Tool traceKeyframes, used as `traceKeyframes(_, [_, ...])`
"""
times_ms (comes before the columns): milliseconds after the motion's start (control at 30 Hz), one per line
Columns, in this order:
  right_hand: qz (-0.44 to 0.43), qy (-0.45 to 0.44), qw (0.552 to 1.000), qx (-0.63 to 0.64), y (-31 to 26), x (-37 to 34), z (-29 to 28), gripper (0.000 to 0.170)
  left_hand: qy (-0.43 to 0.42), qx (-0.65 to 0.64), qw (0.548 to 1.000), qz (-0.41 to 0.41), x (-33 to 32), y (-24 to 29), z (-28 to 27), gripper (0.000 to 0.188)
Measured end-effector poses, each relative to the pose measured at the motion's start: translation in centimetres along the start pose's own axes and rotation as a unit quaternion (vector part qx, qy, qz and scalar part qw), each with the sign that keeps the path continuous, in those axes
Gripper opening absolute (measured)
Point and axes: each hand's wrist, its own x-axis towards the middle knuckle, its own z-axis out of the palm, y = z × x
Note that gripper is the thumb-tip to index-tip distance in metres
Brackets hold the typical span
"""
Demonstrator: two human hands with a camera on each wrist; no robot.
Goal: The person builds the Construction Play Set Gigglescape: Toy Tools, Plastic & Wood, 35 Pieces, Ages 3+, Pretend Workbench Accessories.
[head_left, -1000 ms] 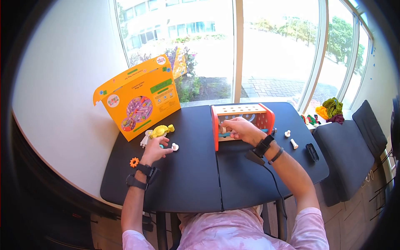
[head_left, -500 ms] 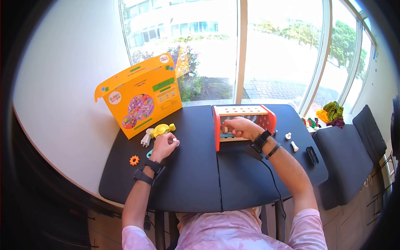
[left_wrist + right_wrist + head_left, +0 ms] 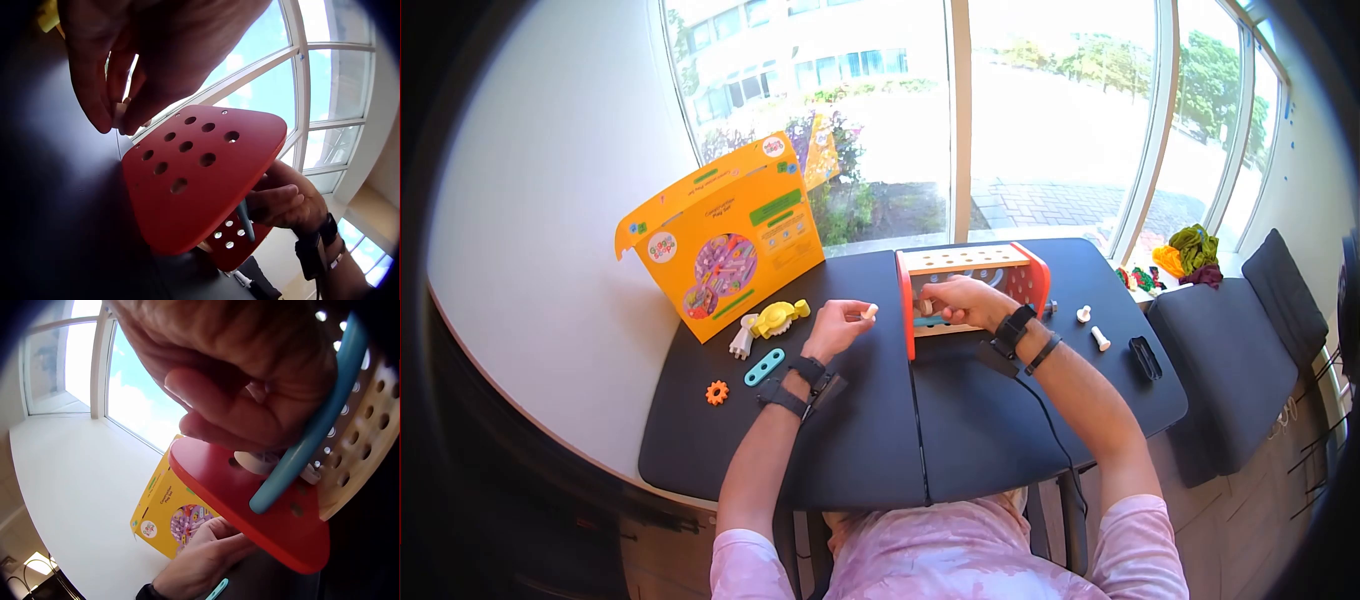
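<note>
My left hand pinches a small white toy bolt between thumb and fingertips, just left of a red and wooden toy toolbox. In the left wrist view that bolt shows close beside the toolbox's holed red end panel. My right hand reaches into the toolbox's open front, fingers curled round a pale toy bolt at the inner side of the left panel. In the right wrist view, the bolt's white round end lies against this panel, beside a blue rod.
Left on the black table lie a yellow toy piece, a white piece, a teal strip and an orange gear. Behind them stands an orange box. White bolts and a black holder lie right.
My left hand has closed on the white bolt, lifted it from the table and carried it right toward the toolbox. The teal strip is uncovered. My right hand stays at the toolbox.
</note>
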Motion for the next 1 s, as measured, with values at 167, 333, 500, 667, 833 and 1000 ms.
traceKeyframes(167, [0.011, 0.014, 1.000, -0.018, -0.2, -0.3, 0.3, 0.026, 0.023, 0.195, 0.980, 0.035, 0.8, 1.9, 2.4, 0.036])
traceKeyframes(333, [0.013, 0.027, 0.999, -0.041, -0.4, -0.4, 0.4, 0.026, 0.039, 0.212, 0.972, 0.087, 1.9, 1.4, 4.2, 0.035])
traceKeyframes(500, [0.010, 0.030, 0.999, -0.035, -0.2, -0.4, 0.5, 0.026, 0.038, 0.270, 0.955, 0.120, 2.9, 1.1, 4.8, 0.033])
traceKeyframes(667, [0.004, 0.023, 0.999, -0.032, 0.0, -0.1, 0.4, 0.025, 0.028, 0.258, 0.957, 0.129, 2.5, 2.3, 4.5, 0.033])
traceKeyframes(833, [0.000, 0.021, 0.999, -0.036, -0.5, -1.2, 0.8, 0.025, 0.009, 0.222, 0.968, 0.116, 2.4, 3.7, 4.6, 0.039])
traceKeyframes(1000, [-0.008, 0.023, 1.000, -0.019, 0.2, -0.5, 0.5, 0.025, 0.015, 0.159, 0.984, 0.075, 2.4, 4.3, 5.3, 0.039])
